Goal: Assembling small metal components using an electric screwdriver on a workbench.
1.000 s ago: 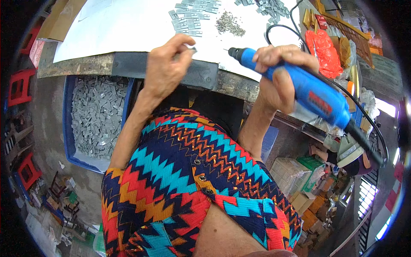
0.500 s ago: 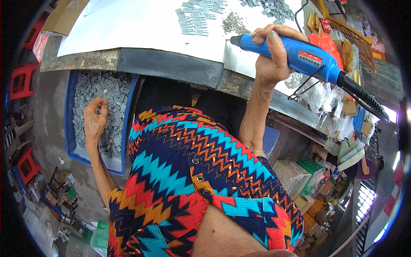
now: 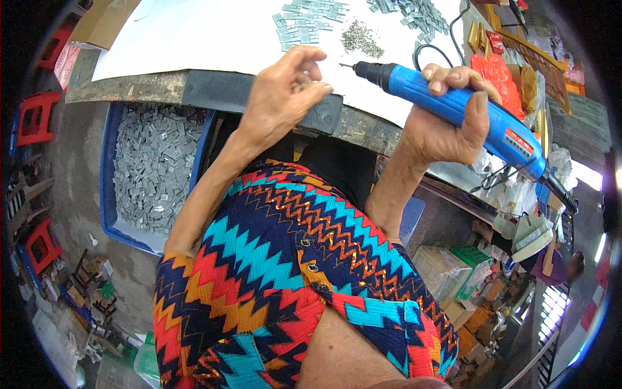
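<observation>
My right hand (image 3: 447,123) is wrapped round a blue electric screwdriver (image 3: 447,100). The tool's black nose and thin bit point left, above the white sheet (image 3: 194,39) on the table. Near the bit tip is my left hand (image 3: 285,94), over the table's front edge, with thumb and forefinger apart. It is slightly blurred, and I make out nothing held in it. Small grey rectangular pieces (image 3: 301,29) lie in rows beyond that hand. A heap of tiny screws (image 3: 361,40) sits to their right, and a looser pile of grey pieces (image 3: 418,19) is farther right.
A blue bin (image 3: 109,188) full of grey pieces stands below the table at left. A dark strip (image 3: 217,91) covers part of the table edge. A black cable (image 3: 448,29) runs along the right. Red stools (image 3: 40,117) stand far left; a red plastic bag (image 3: 495,78) lies at right.
My left hand has moved from over the blue bin up and right to the table edge, its pinched fingers now apart. The screwdriver and right hand have shifted slightly right and down.
</observation>
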Available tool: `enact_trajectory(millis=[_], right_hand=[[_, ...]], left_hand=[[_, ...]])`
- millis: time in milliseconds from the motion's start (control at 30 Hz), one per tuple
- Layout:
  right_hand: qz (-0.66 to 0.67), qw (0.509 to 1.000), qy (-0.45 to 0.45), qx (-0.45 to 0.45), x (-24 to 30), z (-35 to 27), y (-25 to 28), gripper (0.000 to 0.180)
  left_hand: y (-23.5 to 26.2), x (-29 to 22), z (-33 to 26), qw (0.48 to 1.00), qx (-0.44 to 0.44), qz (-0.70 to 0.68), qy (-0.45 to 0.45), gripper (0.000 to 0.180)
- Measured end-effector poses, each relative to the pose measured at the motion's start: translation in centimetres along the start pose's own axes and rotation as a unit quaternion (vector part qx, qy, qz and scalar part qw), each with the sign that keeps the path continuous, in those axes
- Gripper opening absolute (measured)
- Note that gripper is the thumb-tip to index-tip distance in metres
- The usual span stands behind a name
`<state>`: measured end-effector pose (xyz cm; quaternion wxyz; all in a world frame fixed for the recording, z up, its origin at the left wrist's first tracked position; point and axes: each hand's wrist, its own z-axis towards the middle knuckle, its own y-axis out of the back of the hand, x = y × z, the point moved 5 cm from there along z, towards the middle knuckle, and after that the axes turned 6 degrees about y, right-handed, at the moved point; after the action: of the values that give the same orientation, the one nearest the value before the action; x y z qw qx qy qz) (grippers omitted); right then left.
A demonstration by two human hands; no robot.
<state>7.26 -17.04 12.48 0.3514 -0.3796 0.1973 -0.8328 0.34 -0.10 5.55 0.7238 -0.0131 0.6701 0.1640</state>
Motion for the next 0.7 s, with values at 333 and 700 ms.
enact_trajectory(millis=[333, 700], right_hand=[[0.002, 1.000, 0.007, -0.006, 0.6, -0.4, 0.3, 0.022], [-0.014, 1.000, 0.012, -0.011, 0.7, -0.5, 0.5, 0.021]], left_hand=[[-3.2, 2.2, 2.0, 0.992, 0.035, -0.106, 0.057, 0.016], [-3.3, 2.2, 1.9, 0.997, 0.022, -0.074, 0.029, 0.010]])
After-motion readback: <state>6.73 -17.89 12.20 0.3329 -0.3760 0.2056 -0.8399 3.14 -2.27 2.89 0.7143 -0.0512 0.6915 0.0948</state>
